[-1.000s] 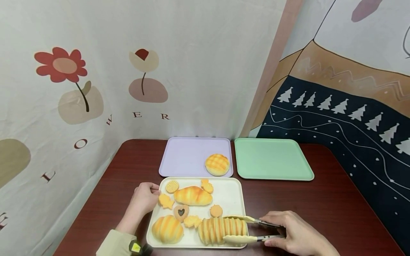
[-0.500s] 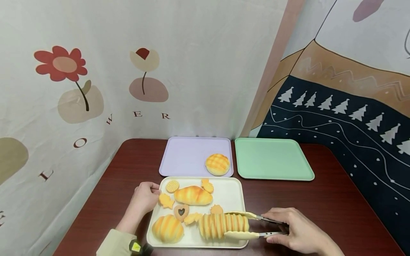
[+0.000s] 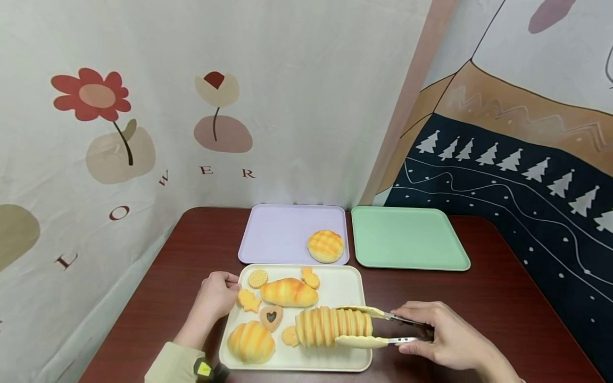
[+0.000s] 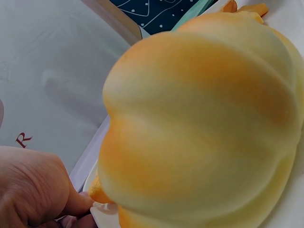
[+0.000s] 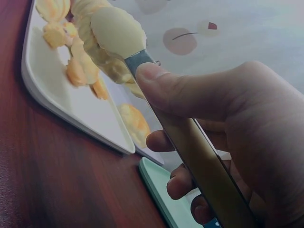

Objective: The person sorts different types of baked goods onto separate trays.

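My right hand (image 3: 452, 335) grips a pair of tongs (image 3: 369, 341) with pale yellow scalloped tips. Between those tips is a long ridged bread roll (image 3: 330, 327), held over the right part of the white tray (image 3: 342, 287). In the right wrist view, the thumb presses on the metal arm of the tongs (image 5: 190, 147) with the fingers curled below. My left hand (image 3: 216, 295) pinches the tray's left rim. Nearest to it lie a star-shaped biscuit (image 3: 249, 301) and a round biscuit (image 3: 257, 279). A striped bun (image 4: 199, 123) fills most of the left wrist view.
On the white tray also lie a croissant-like bread (image 3: 289, 292), a heart biscuit (image 3: 271, 317) and other small biscuits. Behind stand a lilac tray (image 3: 278, 234), with a round bun (image 3: 325, 246) on it, and a green tray (image 3: 407, 236). A printed cloth wall (image 3: 306, 106) rises behind the table.
The ridged bread roll in the tongs has risen and now overlaps the round biscuit behind it and part of another biscuit. My right hand has moved up and slightly right; the left has stayed put.
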Demonstrator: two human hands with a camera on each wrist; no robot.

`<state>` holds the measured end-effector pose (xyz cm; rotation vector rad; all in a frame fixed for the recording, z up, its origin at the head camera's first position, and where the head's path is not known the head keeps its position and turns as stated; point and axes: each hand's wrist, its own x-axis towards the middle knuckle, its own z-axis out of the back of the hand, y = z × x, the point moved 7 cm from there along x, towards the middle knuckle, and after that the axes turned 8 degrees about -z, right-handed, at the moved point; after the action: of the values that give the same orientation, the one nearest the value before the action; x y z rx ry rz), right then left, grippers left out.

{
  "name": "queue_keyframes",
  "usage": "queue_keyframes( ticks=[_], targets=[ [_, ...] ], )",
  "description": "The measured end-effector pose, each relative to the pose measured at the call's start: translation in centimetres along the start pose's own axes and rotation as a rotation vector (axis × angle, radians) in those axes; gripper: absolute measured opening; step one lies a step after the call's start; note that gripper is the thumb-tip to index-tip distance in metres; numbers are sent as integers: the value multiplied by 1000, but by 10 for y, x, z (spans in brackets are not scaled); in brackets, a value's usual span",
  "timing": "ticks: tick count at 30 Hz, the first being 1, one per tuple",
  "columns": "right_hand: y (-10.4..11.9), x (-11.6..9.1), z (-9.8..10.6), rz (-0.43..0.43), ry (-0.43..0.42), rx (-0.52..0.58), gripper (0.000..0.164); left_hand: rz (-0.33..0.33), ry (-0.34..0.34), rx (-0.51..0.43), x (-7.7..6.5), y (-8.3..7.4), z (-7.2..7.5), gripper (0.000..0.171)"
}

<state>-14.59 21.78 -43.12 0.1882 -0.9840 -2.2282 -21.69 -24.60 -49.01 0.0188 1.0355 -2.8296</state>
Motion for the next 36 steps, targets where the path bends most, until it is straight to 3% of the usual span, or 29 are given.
queue_keyframes(
  ticks=[12,28,36],
  targets=[
    [5,12,9,80,-32,-25,46,8,4,6,-1,0,0,14],
    [7,41,32,11,-85,-52,48,-19,-12,17,0,1,3,12],
    [5,53,36,34,-100,-67,49,-16,1,13,1,1,2,11]
  ],
)
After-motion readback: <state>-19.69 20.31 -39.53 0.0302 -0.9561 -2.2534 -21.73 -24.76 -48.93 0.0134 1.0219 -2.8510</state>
